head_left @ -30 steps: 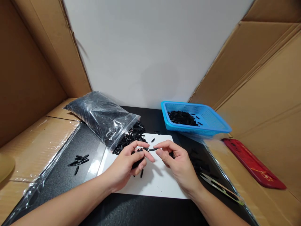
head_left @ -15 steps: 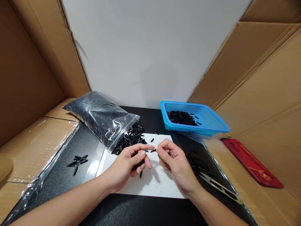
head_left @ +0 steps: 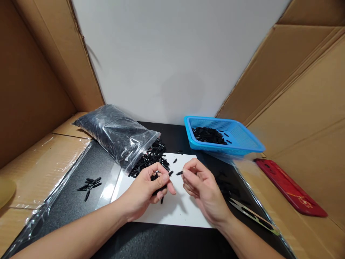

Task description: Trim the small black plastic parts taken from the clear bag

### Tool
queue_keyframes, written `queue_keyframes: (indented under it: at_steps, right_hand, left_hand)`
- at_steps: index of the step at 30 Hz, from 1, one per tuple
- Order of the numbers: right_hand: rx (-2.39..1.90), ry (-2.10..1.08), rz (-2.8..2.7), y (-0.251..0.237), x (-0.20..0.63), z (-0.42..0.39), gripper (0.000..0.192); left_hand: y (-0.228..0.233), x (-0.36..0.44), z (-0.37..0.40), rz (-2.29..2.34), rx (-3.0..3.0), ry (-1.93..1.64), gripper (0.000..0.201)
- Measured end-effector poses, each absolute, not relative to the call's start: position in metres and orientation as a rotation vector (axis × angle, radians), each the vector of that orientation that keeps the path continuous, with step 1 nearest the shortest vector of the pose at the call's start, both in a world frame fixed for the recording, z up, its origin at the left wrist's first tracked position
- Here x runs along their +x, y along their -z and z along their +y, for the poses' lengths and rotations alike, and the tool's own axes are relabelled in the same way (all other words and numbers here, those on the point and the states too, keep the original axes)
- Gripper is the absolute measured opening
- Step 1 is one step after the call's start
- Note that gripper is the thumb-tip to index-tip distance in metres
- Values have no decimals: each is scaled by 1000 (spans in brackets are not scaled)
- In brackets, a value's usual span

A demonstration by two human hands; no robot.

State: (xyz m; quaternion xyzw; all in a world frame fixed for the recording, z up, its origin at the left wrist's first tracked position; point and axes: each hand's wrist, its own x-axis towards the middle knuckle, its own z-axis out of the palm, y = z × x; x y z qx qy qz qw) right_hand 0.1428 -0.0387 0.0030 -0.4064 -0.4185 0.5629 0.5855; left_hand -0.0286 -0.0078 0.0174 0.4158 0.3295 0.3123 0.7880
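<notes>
Two hands work over the white rectangular paper sheet [head_left: 172, 208] on the black desk [head_left: 151, 244]; our left hand [head_left: 147, 189] cups a clump of small black plastic sticks [head_left: 159, 183], fingers curled; our right hand [head_left: 202, 189] has drawn one stick [head_left: 179, 173] clear of it, pinched at the fingers; room lies open right of the sheet toward the blue mesh basket [head_left: 242, 142], past thread snips [head_left: 250, 214].

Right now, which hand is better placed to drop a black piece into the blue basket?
Probably the right hand: it pinches one black piece and lies nearer the blue basket. The left hand cups several pieces.
</notes>
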Motion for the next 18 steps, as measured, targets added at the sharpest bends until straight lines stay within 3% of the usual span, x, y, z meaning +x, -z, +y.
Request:
queue_keyframes:
  at_steps: [4, 9, 18]
  right_hand:
    - [-696, -1607, -706, -10, 146, -38, 15]
    - [-799, -1650, -796, -6, 147, -35, 12]
    - [-1188, -988, -1394, 0, 144, -40, 15]
  left_hand:
    - [-16, -29, -7, 730, 868, -657, 36]
    - [-16, -29, -7, 741, 860, -629, 36]
    - [-16, -30, -7, 717, 915, -624, 36]
